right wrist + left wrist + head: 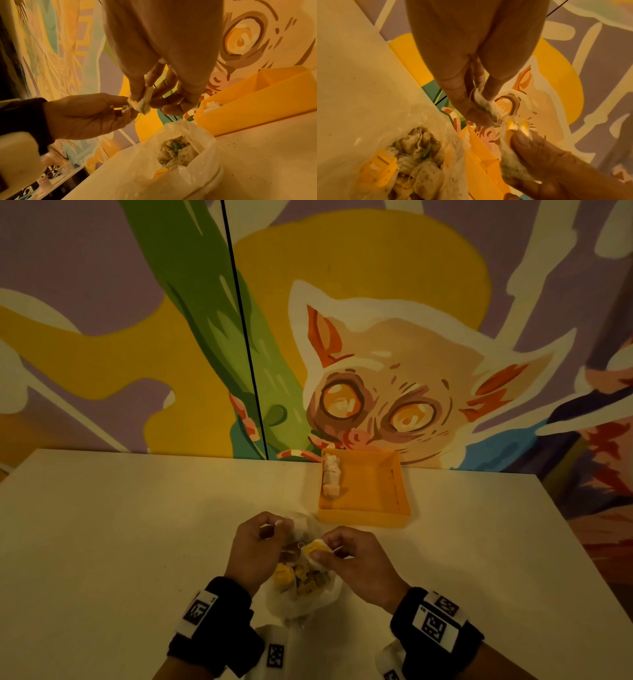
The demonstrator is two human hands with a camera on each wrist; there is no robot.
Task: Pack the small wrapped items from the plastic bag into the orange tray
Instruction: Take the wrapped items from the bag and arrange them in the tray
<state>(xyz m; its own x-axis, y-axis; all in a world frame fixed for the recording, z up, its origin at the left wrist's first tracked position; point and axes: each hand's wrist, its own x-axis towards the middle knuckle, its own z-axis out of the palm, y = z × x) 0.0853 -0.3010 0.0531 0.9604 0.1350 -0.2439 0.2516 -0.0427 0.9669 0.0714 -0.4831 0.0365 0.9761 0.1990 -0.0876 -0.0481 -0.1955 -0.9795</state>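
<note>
A clear plastic bag point(301, 594) of small paper-wrapped tea bags lies open on the table between my wrists. Above it, my left hand point(274, 527) pinches one crumpled tea bag point(486, 106) between thumb and fingertips. My right hand point(325, 549) pinches a second tea bag point(513, 159) with a yellow tag. The two tea bags touch each other in the air. The orange tray point(363, 513) stands beyond my hands to the right, with a row of several tea bags point(331, 477) along its left wall. More tea bags point(178, 152) fill the plastic bag.
The white table point(137, 525) ends at a painted mural wall point(376, 354) right behind the tray. The table's right edge point(565, 542) runs diagonally toward me. A black band with printed markers sits on each wrist.
</note>
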